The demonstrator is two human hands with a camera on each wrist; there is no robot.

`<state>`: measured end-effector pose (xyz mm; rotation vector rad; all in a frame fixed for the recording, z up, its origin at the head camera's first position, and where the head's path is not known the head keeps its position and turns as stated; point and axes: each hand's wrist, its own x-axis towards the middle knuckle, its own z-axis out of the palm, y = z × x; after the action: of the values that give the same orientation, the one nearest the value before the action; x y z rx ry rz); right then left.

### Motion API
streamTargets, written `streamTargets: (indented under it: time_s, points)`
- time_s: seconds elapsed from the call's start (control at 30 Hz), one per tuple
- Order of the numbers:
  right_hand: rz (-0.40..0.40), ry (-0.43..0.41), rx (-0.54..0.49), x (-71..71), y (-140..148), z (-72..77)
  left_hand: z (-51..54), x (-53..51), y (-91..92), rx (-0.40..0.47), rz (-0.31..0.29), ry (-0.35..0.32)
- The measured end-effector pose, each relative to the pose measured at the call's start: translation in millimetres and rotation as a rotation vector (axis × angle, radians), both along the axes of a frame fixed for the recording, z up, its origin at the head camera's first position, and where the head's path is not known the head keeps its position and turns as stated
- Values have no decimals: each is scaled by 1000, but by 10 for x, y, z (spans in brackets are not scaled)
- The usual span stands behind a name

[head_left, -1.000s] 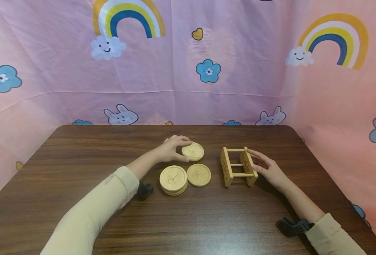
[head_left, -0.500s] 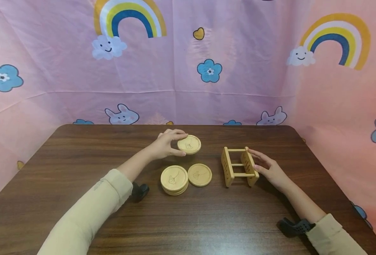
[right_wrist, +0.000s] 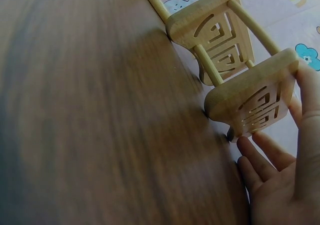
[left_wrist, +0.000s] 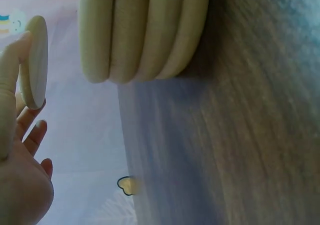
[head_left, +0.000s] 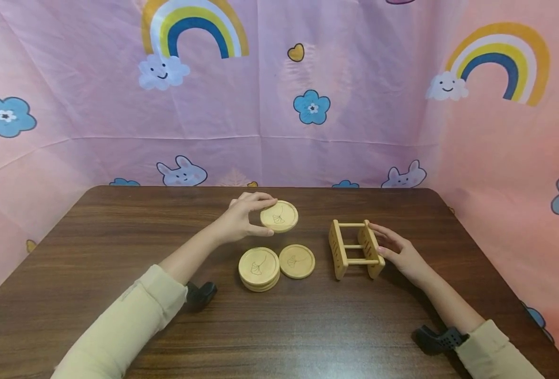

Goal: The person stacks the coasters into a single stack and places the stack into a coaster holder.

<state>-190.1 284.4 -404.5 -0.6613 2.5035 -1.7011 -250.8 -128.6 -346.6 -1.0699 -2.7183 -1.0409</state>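
My left hand pinches a round wooden coaster by its edge, thumb in front and fingers behind. In the left wrist view this coaster is off the table, its plain underside showing. Just below in the head view stand a stack of several coasters and a single coaster beside it, each with a leaf engraving on top. To the right is a wooden coaster holder, two slotted side panels joined by rods. My right hand holds its right panel between thumb and fingers.
Everything lies on a dark wood-grain table. A patterned cloth hangs behind and along both sides. Black bands are on both wrists.
My left hand has raised its coaster off the table and drawn it slightly back to the left. The right hand and the holder have stayed in place.
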Motion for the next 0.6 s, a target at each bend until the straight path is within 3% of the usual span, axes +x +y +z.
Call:
streamTargets:
  time_s: [0.33, 0.6]
  points:
    - [-10, -20, 4, 13, 0, 1, 32, 197, -60, 42, 23, 27]
    - [-10, -6, 7, 4, 5, -6, -8, 313, -124, 69, 37, 17]
